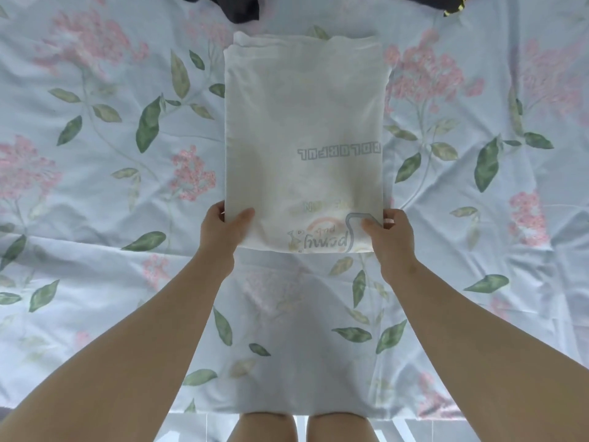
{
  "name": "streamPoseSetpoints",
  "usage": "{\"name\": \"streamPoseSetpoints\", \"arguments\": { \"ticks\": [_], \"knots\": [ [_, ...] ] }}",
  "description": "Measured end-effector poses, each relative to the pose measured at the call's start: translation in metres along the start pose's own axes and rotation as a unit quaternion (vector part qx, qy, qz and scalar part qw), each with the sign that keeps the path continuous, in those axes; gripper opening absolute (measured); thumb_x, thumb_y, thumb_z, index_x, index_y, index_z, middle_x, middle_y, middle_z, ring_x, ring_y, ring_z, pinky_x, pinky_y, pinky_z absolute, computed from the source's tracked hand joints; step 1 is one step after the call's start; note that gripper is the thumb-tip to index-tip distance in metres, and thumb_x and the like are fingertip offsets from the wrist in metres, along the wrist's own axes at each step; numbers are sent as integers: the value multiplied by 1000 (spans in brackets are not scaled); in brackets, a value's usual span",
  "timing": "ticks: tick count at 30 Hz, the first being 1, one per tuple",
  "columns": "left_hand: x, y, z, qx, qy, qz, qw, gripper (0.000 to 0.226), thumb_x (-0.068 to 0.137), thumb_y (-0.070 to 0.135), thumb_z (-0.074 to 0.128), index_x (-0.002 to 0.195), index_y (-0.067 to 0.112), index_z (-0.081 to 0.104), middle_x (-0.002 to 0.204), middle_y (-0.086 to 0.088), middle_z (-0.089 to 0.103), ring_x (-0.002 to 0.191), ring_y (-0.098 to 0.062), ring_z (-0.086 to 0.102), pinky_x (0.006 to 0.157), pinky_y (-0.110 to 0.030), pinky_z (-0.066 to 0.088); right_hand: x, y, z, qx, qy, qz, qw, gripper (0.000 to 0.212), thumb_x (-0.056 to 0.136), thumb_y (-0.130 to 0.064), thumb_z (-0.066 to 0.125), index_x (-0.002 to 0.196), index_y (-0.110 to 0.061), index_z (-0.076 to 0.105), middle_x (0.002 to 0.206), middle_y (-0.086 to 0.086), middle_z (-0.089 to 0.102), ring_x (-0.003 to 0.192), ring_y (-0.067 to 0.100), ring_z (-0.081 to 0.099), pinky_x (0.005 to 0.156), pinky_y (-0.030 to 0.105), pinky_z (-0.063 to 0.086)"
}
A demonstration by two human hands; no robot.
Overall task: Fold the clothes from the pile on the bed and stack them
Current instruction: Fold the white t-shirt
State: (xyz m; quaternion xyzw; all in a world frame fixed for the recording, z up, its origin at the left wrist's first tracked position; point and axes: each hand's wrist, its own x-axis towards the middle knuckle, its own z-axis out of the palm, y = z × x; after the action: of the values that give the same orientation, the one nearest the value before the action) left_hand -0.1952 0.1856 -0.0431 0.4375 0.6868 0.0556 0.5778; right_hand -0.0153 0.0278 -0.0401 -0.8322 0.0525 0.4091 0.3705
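A bed sheet [95,186] in pale blue, printed with pink flower clusters and green leaves, covers the bed and fills almost the whole view; it is lightly wrinkled. In the middle of it lies a white shirt [302,122], folded into a tall rectangle with its long sides running away from the person. Its far end rests flat on the sheet, where several layers show at the edge. Faint printed lettering shows through the cloth in its near half.

Two bare forearms reach in from below. The left hand [223,231] holds the near left corner of the shirt, thumb on top of the cloth and fingers curled round the edge, so its grip is closed on the shirt. The right hand [390,237] holds the near right corner the same way, thumb lying on the fabric.

At the top edge lie dark clothes [242,6], well apart from the shirt, and further right a dark garment with yellow-green trim [446,4].
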Motion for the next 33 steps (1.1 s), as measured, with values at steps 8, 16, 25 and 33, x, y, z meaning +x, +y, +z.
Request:
{"name": "streamPoseSetpoints", "arguments": {
  "ticks": [8, 16, 25, 33],
  "knots": [
    [-5, 0, -5, 146, -25, 117, 982, 12, 94, 22, 56, 104, 16, 56, 86, 9, 59, 84, -18, 54, 67, -23, 44, -1, 13, -17, -22, -47, 22, 998, 12, 92, -18, 51, 84, -12, 57, 81, 7, 52, 72, 19, 45, 67, 32, 36],
    [-8, -11, -3, 85, -135, -13, 987, 44, 87, 16, 67, 128, 18, 49, 117, 3, 57, 108, -20, 51, 79, -29, 44, 0, 9, -9, 35, -99, 105, 989, 16, 88, -16, 58, 103, -19, 62, 82, -3, 53, 64, 11, 45, 52, 20, 36],
    [-26, 59, -26, 73, -219, -69, 971, 27, 84, 20, 68, 110, 21, 60, 105, 4, 65, 89, -15, 56, 63, -19, 43, -34, -36, -35, 182, -81, 127, 972, 6, 87, -17, 59, 90, -13, 62, 76, 2, 51, 54, 12, 35, 50, 21, 31],
    [-148, 183, -81, -179, -181, 58, 965, 14, 83, 29, 62, 86, 15, 59, 66, -3, 60, 65, -14, 45, 71, -27, 44, -150, -165, -94, 355, -112, -37, 927, 22, 93, -17, 53, 71, -14, 54, 58, 0, 47, 46, 11, 35, 48, 22, 34]
  ]
}}
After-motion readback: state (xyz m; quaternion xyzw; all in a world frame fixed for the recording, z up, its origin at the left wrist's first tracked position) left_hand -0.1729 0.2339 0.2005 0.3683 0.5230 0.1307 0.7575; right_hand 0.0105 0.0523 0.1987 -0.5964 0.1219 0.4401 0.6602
